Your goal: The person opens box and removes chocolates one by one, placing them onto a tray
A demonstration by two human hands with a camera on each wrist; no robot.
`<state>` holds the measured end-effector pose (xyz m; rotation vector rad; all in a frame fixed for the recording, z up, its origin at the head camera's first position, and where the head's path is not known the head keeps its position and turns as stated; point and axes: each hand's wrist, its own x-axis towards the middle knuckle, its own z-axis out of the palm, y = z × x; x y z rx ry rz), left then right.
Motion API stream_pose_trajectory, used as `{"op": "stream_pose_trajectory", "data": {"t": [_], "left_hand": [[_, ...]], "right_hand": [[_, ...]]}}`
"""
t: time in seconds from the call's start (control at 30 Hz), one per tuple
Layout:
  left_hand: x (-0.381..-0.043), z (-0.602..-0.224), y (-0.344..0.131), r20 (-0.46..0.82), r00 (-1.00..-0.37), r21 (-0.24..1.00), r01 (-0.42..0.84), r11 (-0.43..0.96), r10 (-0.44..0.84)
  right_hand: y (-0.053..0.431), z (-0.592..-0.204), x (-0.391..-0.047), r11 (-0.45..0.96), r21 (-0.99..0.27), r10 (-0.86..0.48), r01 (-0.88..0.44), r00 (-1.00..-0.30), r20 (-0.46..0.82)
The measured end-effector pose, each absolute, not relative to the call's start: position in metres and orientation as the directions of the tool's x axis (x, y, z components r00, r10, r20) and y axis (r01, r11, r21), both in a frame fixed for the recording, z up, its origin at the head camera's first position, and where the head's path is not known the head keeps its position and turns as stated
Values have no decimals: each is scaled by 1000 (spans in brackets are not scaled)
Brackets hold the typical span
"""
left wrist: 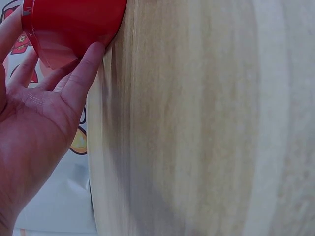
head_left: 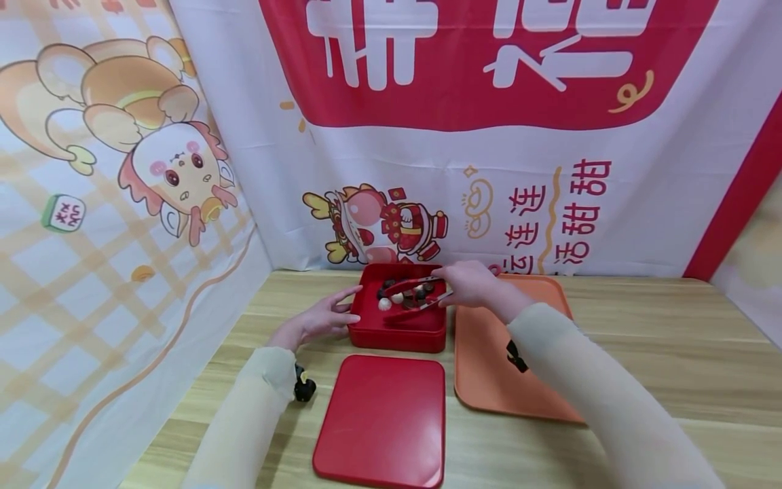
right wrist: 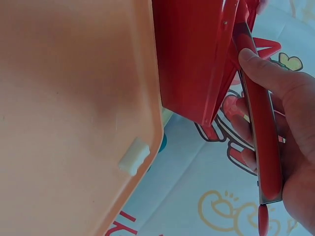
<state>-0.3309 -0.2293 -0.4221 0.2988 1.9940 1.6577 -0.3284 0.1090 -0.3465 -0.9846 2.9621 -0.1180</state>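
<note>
A square red box (head_left: pixel 397 339) stands near the back of the table, holding several small dark and cream pieces (head_left: pixel 384 304). My right hand (head_left: pixel 470 284) grips a pair of red-handled tongs (right wrist: pixel 263 142) over the box, and the arms of the tongs reach down among the pieces, spread apart. In the right wrist view the thumb lies along one handle while the fingers curl round the other side. My left hand (head_left: pixel 320 318) rests against the box's left side, fingers extended; in the left wrist view its fingertips touch the red wall (left wrist: pixel 78 24).
A flat red lid (head_left: pixel 381 421) lies in front of the box. To the right is an orange tray (head_left: pixel 489 380), partly under my right forearm, with a small white block (right wrist: pixel 134 156) near its far corner. A printed cloth (head_left: pixel 391 163) hangs behind the table.
</note>
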Motion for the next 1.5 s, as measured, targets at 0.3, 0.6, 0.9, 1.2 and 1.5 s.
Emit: {"op": "stream_pose_trajectory", "data": {"t": [0.3,0.6,0.9,1.2,1.5], "left_hand": [[-330,-422,-229,-250,-841,962,-158,223,480],[-329,-421,-230,-247,-840,962,-153,226,483],[-330,-421,-230,-241,-843,965,-154,214,480],[-332,-422,-228,-243,-840,965,-160,207,484],[-331,-422,-230,-242,-842,964,-154,215,482]], "right_hand": [[105,-350,-333,820,-61,-570,-569,-821,-13],[102,-350,-335,826,-71,-562,-559,-825,-53],[102,-350,-334,808,-94,-587,-582,-808,-48],[104,-353,-332,809,-130,-582,-573,-812,-45],[103,-354,-332,805,-159,-586,-571,-808,-66]]}}
